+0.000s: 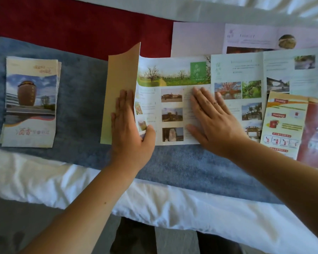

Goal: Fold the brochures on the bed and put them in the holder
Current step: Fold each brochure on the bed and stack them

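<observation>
An open brochure [173,74] with a green orchard photo lies on the blue bed runner [173,165]. Its left panel [121,70] is turned over and shows a plain tan back, with the top corner standing up. My left hand [128,129] holds this panel, fingers flat on the tan back and thumb on the printed side. My right hand [211,120] presses flat on the brochure's right part, fingers spread. A stack of folded brochures [29,101] lies on the runner at the left. No holder is in view.
More unfolded brochures overlap at the right: a green-titled one [242,70], a pale purple one [246,37] behind it, and a red and yellow one [286,125] near the front. A dark red cloth [81,28] lies beyond the runner, with white bedding [173,204] at the near edge.
</observation>
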{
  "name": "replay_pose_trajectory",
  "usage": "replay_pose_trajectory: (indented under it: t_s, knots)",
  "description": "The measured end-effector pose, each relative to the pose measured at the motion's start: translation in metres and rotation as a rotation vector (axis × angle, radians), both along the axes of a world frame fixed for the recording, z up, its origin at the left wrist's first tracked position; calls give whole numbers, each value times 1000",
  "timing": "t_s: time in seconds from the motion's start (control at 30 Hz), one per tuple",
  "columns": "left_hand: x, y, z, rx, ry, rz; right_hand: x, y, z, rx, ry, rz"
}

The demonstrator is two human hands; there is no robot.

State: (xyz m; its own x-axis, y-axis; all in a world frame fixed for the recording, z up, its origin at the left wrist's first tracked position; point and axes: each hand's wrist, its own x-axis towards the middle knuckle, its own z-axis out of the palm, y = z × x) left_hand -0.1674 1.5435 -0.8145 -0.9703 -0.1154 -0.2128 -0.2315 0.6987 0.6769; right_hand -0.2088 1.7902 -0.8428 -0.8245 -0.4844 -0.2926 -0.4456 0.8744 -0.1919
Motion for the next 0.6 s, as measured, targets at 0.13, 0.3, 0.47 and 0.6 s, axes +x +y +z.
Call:
replay_pose_trajectory:
  t_s: [0.13,0.3,0.47,0.6]
  knots:
    - [1,19,0,62,-1,-31,8,27,-3,64,62,-107]
    - [3,47,-5,-26,-1,-102,14,50,-7,72,131,-216]
    - [0,60,-13,-136,-25,-151,15,60,-11,55,147,-250]
    - [-3,72,-13,-203,-83,-140,13,62,-14,33,166,-229]
